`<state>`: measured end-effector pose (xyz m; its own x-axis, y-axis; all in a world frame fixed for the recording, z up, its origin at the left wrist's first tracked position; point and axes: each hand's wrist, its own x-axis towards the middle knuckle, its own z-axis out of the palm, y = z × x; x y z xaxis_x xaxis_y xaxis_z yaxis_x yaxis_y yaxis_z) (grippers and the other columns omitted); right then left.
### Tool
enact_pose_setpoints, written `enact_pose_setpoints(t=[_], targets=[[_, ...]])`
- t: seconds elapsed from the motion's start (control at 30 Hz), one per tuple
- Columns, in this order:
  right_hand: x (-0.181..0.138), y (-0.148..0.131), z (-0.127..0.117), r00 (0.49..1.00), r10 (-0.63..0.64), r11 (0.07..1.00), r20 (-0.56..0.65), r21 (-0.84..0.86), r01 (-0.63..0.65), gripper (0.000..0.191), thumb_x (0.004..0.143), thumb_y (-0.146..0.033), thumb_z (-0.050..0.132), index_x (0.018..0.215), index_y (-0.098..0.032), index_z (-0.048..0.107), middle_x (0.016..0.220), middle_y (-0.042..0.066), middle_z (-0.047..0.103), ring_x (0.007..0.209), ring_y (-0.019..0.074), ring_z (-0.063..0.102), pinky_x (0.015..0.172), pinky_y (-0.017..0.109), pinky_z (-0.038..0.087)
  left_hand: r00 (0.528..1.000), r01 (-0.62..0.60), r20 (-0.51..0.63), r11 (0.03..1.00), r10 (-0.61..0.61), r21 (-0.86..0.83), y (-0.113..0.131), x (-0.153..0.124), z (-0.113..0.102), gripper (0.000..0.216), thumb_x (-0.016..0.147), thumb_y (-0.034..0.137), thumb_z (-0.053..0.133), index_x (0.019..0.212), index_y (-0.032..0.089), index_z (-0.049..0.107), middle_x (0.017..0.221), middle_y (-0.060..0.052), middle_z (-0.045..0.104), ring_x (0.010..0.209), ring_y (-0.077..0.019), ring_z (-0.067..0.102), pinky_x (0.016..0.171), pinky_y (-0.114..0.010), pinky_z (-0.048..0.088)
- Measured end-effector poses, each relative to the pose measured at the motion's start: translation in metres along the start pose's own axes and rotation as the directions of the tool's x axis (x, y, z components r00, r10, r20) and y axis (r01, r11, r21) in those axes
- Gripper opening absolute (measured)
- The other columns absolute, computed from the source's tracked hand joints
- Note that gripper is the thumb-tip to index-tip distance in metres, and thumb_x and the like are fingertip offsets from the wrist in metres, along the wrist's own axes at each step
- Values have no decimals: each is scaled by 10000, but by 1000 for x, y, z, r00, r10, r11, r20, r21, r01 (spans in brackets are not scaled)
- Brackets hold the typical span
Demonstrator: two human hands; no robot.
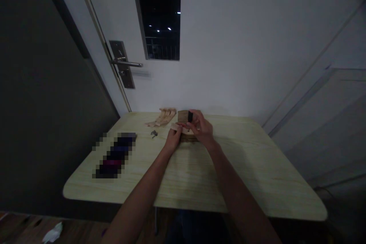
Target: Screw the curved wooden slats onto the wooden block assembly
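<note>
Head view: our left hand (173, 140) grips a pale flat wooden strip (175, 126). Our right hand (203, 129) pinches a small black rectangular block (190, 116) over a brown wooden stack (183, 115), at twelve o'clock on the smooth wood-grain table (257, 175). Curved pale wooden slats (163, 117) lie at ten o'clock.

Both of the person's bare forearms are stretched forward and converge, the left forearm (143, 194) slanting inward to the right and the right forearm (231, 187) slanting inward to the left. The left grip (173, 140) sits lower, back of the hand up, fingers curled closed. The right grip (202, 129) is just beside it and slightly higher, wrist a little bent, thumb and fingertips pinched together.
</note>
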<state>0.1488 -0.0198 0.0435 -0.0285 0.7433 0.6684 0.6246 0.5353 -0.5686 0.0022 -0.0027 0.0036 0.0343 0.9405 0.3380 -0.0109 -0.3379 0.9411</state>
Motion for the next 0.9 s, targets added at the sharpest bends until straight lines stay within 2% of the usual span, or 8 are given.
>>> enact_pose_setpoints(t=[0.1, 0.23, 0.4, 0.57, 0.7, 0.83, 0.9], targets=[[0, -1, 2, 999, -15, 1000, -29, -7, 15, 425, 858, -424, 637, 1257, -304, 553, 930, -3, 705, 736, 171, 665, 745, 316, 557, 999, 35, -28, 999, -35, 15, 1, 0, 0, 258, 850, 419, 549, 845, 176, 633, 883, -51, 702, 927, -205, 627, 903, -324, 474], [-1, -2, 0, 999, -35, 997, -35, 66, 37, 396, 906, -387, 557, 1290, -302, 515, 1125, 18, 707, 936, 196, 698, 859, 352, 556, 999, 41, -9, 999, -41, 1, -2, 0, 0, 268, 847, 429, 546, 848, 177, 636, 844, -47, 693, 914, -206, 629, 890, -323, 474], [0, -1, -3, 999, 11, 993, 39, 121, -15, 414, 917, -367, 553, 1320, -302, 488, 987, -1, 745, 931, 192, 712, 844, 342, 565, 1000, 14, 11, 1000, -13, -12, -5, 1, 0, 284, 851, 448, 529, 830, 181, 624, 863, -51, 694, 922, -208, 629, 896, -325, 465], [1, -1, 0, 999, 27, 998, -22, 53, -26, 420, 856, -405, 654, 1250, -297, 557, 858, -3, 707, 771, 190, 686, 771, 344, 566, 1000, 7, 11, 1000, -7, 10, -3, 0, 0, 268, 854, 434, 524, 834, 186, 623, 859, -38, 689, 901, -195, 623, 884, -308, 468], [0, -3, 1, 998, -7, 999, -54, 35, 9, 452, 838, -417, 667, 1256, -287, 555, 917, 11, 709, 763, 183, 675, 764, 335, 562, 1000, 26, -4, 1000, -26, 9, -4, -1, 0, 265, 851, 429, 537, 867, 183, 631, 861, -34, 690, 905, -197, 625, 879, -309, 468], [0, -4, -2, 999, -36, 996, -30, 75, 39, 379, 911, -341, 536, 1286, -290, 524, 1068, 20, 715, 904, 186, 698, 844, 334, 553, 1000, 19, 13, 1000, -19, -11, -6, 0, 0, 286, 860, 439, 530, 880, 174, 638, 876, -44, 697, 907, -197, 628, 878, -313, 472], [-1, -3, -3, 999, -32, 994, 1, 109, 32, 379, 926, -331, 504, 1303, -290, 506, 1074, 19, 723, 948, 190, 702, 851, 330, 555, 1000, 15, 21, 1000, -15, -14, -6, 0, 0, 297, 862, 447, 525, 864, 172, 639, 875, -50, 700, 921, -200, 631, 892, -318, 472]])
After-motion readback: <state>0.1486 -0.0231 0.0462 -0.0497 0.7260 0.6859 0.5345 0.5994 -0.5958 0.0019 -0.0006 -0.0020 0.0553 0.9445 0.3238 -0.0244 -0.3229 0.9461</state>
